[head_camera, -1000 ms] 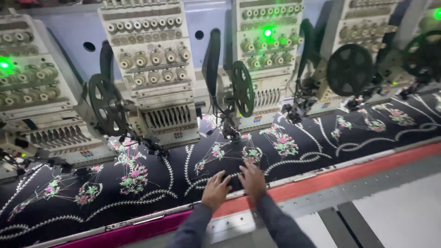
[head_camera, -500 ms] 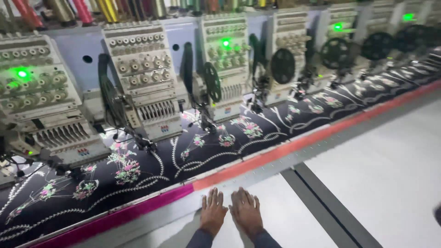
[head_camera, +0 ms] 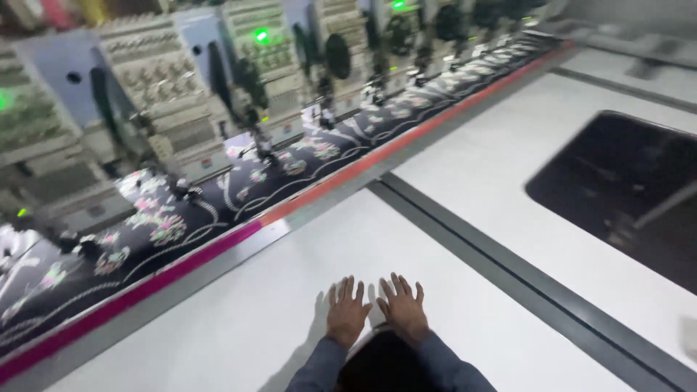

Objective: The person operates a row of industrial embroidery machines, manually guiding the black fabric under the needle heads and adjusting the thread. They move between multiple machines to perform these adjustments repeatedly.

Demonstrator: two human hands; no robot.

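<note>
Blurred embroidery heads (motion smear)

A row of embroidery heads stands over black flowered fabric. A pink-red strip edges it. A dark opening lies right.

Hands: two are seen, the left hand and the right hand.
Embroidery heads: about six can be made out; the far ones are blurred.
Green lamps: four are counted.
Embroidered black cloth: one strip.
White table: one.
Dark opening: one.
</note>
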